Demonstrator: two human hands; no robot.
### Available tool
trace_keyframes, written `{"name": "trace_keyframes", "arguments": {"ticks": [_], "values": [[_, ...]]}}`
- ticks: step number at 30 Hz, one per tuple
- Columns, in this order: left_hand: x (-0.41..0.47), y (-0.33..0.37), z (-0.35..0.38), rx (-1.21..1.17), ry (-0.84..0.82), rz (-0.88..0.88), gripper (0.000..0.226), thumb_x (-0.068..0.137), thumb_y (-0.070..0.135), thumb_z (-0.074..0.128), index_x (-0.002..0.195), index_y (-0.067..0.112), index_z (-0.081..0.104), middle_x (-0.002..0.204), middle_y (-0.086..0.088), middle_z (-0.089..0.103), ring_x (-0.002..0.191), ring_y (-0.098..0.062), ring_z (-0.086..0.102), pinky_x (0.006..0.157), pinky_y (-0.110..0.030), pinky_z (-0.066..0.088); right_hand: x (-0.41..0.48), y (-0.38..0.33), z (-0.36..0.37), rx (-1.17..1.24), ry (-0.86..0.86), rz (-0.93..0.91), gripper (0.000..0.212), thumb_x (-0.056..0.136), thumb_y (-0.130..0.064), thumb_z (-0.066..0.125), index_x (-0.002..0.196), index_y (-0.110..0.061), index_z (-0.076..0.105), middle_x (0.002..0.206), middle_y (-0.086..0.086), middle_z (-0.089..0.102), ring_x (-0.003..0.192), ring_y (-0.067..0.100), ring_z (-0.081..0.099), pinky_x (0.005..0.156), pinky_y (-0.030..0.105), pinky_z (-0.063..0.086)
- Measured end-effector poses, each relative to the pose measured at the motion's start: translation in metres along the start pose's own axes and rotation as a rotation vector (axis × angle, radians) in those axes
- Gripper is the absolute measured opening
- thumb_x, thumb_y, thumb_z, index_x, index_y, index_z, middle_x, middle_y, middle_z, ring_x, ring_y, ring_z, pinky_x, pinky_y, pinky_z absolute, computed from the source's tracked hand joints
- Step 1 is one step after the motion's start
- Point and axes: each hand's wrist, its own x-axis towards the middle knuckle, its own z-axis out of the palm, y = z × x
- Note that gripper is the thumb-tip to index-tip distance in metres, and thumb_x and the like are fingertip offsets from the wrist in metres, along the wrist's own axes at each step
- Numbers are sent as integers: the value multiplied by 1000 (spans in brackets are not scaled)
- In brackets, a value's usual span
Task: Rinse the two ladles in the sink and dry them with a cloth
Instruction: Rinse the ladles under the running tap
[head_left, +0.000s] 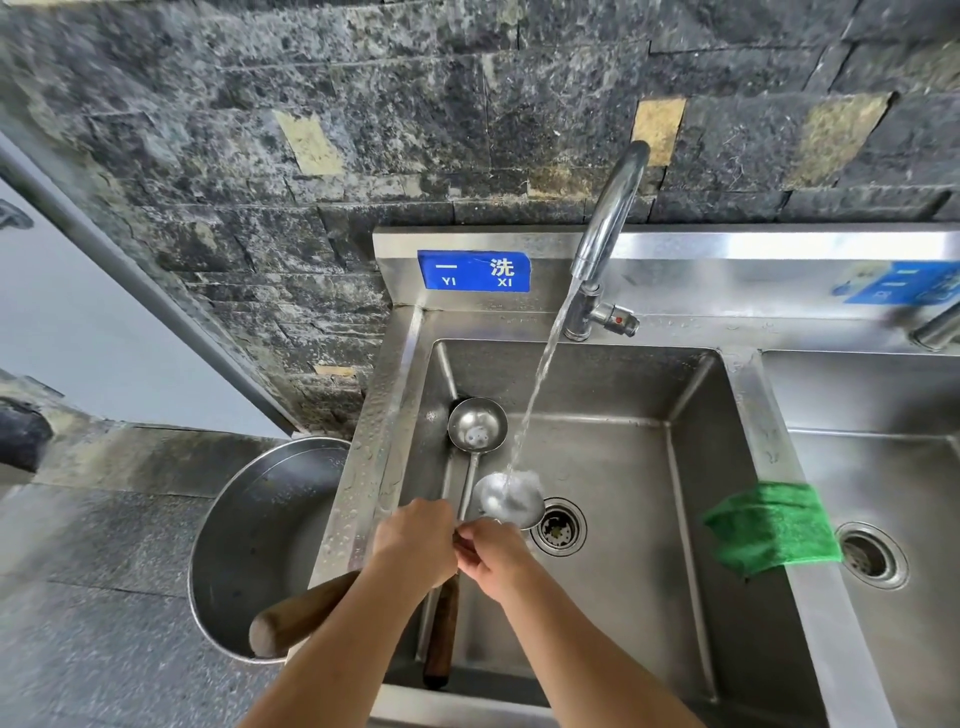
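1. The faucet (608, 228) stream hits the bowl of the held ladle (511, 500), just up-left of the drain (558, 527). It could splash out over the sink (623, 384) rim.
2. The left hand (415, 543), left of the drain, has its fingers wrapped round this ladle's shaft. The right hand (496, 561), just below-left of the drain, seems to pinch the shaft with curled fingers. Wet metal could slip or twist in that grip.
3. Its wooden handle (296, 618) juts far left of the drain over the steel pan (249, 530), so a turn might knock the pan.
4. The cloth (774, 530), draped on the divider right of the drain, could get soaked by spray before drying.
5. The sink holds the second ladle (477, 425), lying up-left of the drain outside the stream, so it may go unrinsed. A little water sits in its bowl.
6. The held ladle's bowl brims with water. The pan looks empty.
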Motion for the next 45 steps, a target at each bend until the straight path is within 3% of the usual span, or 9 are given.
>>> {"name": "trace_keyframes", "arguments": {"ticks": [8,13,22,25,28,33,35,42,45], "values": [[-6,2,-12,42,30,11,22,91,8,52,111,14,59,106,-7,64,101,-26,63,77,-31,47,5,-2,1,-1,-19,19,9,93,13,57,96,5,60,79,19,68,68,25,70,49,31,57],[-14,-1,-13,65,46,10,24,89,5,55,112,15,59,105,-5,64,98,-25,64,79,-32,50,13,-11,2,-30,-8,-14,15,95,10,56,110,6,57,76,18,66,47,19,69,44,29,56],[-33,-12,-17,97,43,24,26,90,14,57,116,18,58,94,-1,57,84,-19,58,73,-27,45,17,-10,-8,52,-48,22,23,93,11,53,115,5,55,94,25,66,86,32,72,64,39,62],[-39,-15,-12,177,35,23,24,92,22,54,115,17,60,93,0,56,78,-16,53,70,-26,43,19,-3,-2,55,-68,53,24,93,8,57,118,5,56,92,22,68,80,29,73,65,37,63],[-44,-13,-4,225,39,34,25,95,26,50,115,16,61,100,-1,62,80,-16,52,71,-26,42,19,2,5,51,-52,57,26,94,4,61,119,2,56,74,18,70,53,21,73,59,31,61],[-44,-23,2,134,-9,65,27,95,23,54,121,17,54,104,-2,62,88,-17,59,73,-26,44,15,8,11,37,2,54,34,87,2,70,118,2,57,96,19,67,79,25,72,51,30,59],[-41,-31,3,39,-48,42,26,91,19,56,117,17,55,91,2,55,82,-15,56,69,-24,44,13,8,12,19,3,63,35,84,0,76,115,2,60,96,19,69,84,25,73,54,31,60],[-40,-41,3,-75,-130,44,9,91,23,49,98,19,53,79,3,54,65,-10,55,57,-20,42,14,8,14,-41,21,63,35,83,-4,79,114,1,62,91,15,69,79,21,72,51,26,57],[-40,-42,1,-110,-200,33,16,92,25,46,100,16,56,81,0,62,61,-11,63,55,-20,47,11,12,12,-92,34,51,33,82,-3,80,109,2,63,88,15,70,79,23,74,50,26,57]]}}
